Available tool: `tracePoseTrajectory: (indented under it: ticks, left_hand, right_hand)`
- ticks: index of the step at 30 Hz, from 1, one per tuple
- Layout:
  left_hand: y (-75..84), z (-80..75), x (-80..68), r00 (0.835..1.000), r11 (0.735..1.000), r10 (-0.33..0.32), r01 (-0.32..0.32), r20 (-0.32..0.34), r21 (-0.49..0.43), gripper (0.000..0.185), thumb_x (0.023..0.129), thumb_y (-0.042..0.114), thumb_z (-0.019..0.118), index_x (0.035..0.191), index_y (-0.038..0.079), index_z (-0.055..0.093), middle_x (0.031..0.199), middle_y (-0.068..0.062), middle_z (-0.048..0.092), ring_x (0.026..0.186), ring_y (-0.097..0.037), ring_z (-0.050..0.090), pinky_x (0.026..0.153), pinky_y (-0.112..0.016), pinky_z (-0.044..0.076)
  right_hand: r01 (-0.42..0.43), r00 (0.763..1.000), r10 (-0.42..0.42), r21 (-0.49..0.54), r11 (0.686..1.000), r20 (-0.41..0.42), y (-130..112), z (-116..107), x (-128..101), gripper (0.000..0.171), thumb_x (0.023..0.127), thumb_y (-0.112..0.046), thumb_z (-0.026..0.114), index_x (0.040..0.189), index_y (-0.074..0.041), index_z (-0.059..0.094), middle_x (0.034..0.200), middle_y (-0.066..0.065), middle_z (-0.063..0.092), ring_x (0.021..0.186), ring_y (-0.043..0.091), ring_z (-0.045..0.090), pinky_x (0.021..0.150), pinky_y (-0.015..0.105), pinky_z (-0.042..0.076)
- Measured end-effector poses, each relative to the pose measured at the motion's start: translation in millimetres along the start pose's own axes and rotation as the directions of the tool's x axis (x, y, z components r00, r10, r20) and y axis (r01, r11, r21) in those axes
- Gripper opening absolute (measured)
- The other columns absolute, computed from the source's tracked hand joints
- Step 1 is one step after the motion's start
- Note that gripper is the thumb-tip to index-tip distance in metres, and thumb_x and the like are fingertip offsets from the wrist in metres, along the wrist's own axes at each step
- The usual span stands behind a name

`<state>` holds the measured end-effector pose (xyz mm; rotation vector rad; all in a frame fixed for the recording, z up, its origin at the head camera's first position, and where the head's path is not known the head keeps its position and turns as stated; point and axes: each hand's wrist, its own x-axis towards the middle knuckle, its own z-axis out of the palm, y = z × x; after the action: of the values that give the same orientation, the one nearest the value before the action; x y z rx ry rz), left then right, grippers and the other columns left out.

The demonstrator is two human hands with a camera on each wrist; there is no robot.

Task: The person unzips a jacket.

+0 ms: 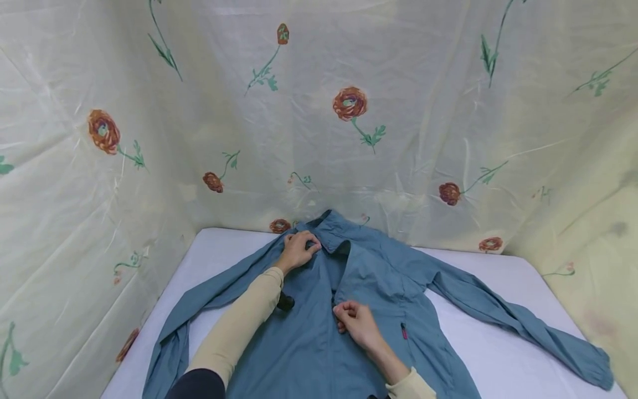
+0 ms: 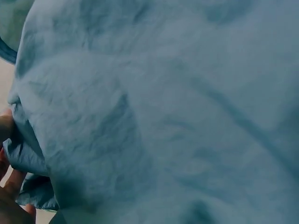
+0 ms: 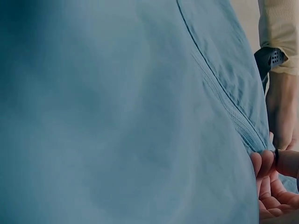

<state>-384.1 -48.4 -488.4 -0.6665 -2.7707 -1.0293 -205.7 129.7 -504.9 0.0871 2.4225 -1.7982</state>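
A blue button-up shirt [image 1: 309, 343] lies front up on a white table [image 1: 498, 354], its sleeves spread to both sides. My left hand [image 1: 305, 245] grips the shirt's collar [image 1: 333, 233] at the far end. My right hand [image 1: 345, 317] pinches the front opening edge near mid-chest. In the left wrist view blue shirt fabric [image 2: 163, 116] fills the picture, with fingertips [image 2: 10, 184] curled on a fold at the lower left. In the right wrist view the stitched front edge [image 3: 224, 107] runs down to my right fingers [image 3: 268, 179], which pinch it.
A pale floral cloth [image 1: 349, 111] hangs close round the table at the back and both sides. The right sleeve [image 1: 523, 321] reaches toward the table's right edge, and the left sleeve [image 1: 199, 310] droops over the left edge. A small red tag [image 1: 404, 332] shows on the shirt.
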Motion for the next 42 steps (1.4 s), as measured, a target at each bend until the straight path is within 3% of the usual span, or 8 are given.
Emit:
tracePoseTrajectory:
  ticks: [4,7,12,15,18,23,28,42]
  left_hand:
    - [3.3,0.1,-5.1,0.998,0.991,0.053,-0.056,0.025,0.121,0.011,0.093,0.022,0.061,0.094,0.018,0.071,0.101,0.001,0.064,0.103,-0.022,0.057,0.107,-0.054,0.021]
    - [10.7,-1.4,-11.5,0.976,0.961,0.189,-0.207,0.108,0.185,0.014,0.094,0.016,0.057,0.095,0.019,0.07,0.102,0.003,0.063,0.101,-0.019,0.057,0.108,-0.056,0.02]
    - [29.9,-5.7,-25.2,0.865,0.902,0.365,-0.42,0.345,0.097,0.023,0.099,0.023,0.047,0.098,0.024,0.07,0.104,0.008,0.066,0.102,-0.01,0.058,0.111,-0.051,0.019]
    - [39.4,-7.7,-34.3,0.794,0.895,0.378,-0.444,0.475,0.029,0.026,0.101,0.029,0.044,0.105,0.024,0.069,0.11,0.008,0.065,0.106,-0.009,0.058,0.113,-0.048,0.018]
    - [44.0,-8.0,-42.0,0.752,0.896,0.379,-0.444,0.54,-0.01,0.023,0.1,0.031,0.047,0.105,0.025,0.068,0.109,0.008,0.064,0.107,-0.009,0.057,0.114,-0.048,0.016]
    - [43.9,-9.9,-46.5,0.745,0.901,0.385,-0.431,0.545,-0.047,0.016,0.096,0.032,0.054,0.092,0.027,0.069,0.097,0.012,0.062,0.098,-0.005,0.056,0.113,-0.049,0.017]
    - [41.6,-11.7,-46.7,0.738,0.908,0.387,-0.408,0.553,-0.092,0.016,0.096,0.03,0.056,0.093,0.024,0.07,0.096,0.011,0.061,0.097,-0.005,0.055,0.112,-0.046,0.02]
    - [29.1,-6.4,-43.7,0.759,0.921,0.364,-0.381,0.54,-0.084,0.015,0.096,0.03,0.056,0.092,0.026,0.07,0.099,0.013,0.062,0.097,-0.004,0.054,0.104,-0.039,0.024]
  right_hand:
    - [-0.025,1.0,0.025,0.008,1.0,0.012,1,1,-4,0.022,0.095,-0.017,0.058,0.098,0.005,0.062,0.069,0.005,0.061,0.06,0.011,0.057,0.059,0.029,0.053]
    - [-0.021,1.0,0.021,0.009,1.0,0.011,1,1,-5,0.023,0.095,-0.017,0.058,0.099,0.005,0.063,0.07,0.006,0.062,0.06,0.011,0.058,0.06,0.03,0.053]
    - [-0.022,1.0,0.022,0.007,1.0,-0.016,-2,-3,-3,0.021,0.095,-0.018,0.058,0.099,0.002,0.064,0.071,0.006,0.062,0.062,0.012,0.058,0.06,0.029,0.053]
    - [-0.016,1.0,0.017,0.019,1.0,-0.021,-6,-5,-2,0.022,0.095,-0.019,0.058,0.099,0.002,0.064,0.071,0.007,0.062,0.062,0.013,0.058,0.06,0.029,0.052]
    - [-0.001,1.0,0.001,0.031,1.0,-0.018,-7,-6,-3,0.022,0.095,-0.018,0.058,0.098,0.003,0.063,0.072,0.008,0.062,0.062,0.013,0.058,0.06,0.029,0.053]
    - [-0.003,1.0,0.003,0.031,1.0,-0.006,-6,-7,-5,0.021,0.095,-0.018,0.058,0.098,0.002,0.063,0.071,0.007,0.062,0.062,0.013,0.058,0.06,0.028,0.053]
    - [-0.035,0.999,0.035,0.037,0.999,0.001,-6,-5,-6,0.02,0.095,-0.018,0.058,0.098,0.001,0.063,0.07,0.004,0.061,0.062,0.012,0.058,0.061,0.029,0.053]
    - [-0.079,0.994,0.077,0.011,0.997,0.077,5,-4,-16,0.028,0.094,-0.026,0.059,0.099,0.001,0.064,0.069,0.002,0.062,0.06,0.01,0.058,0.06,0.029,0.053]
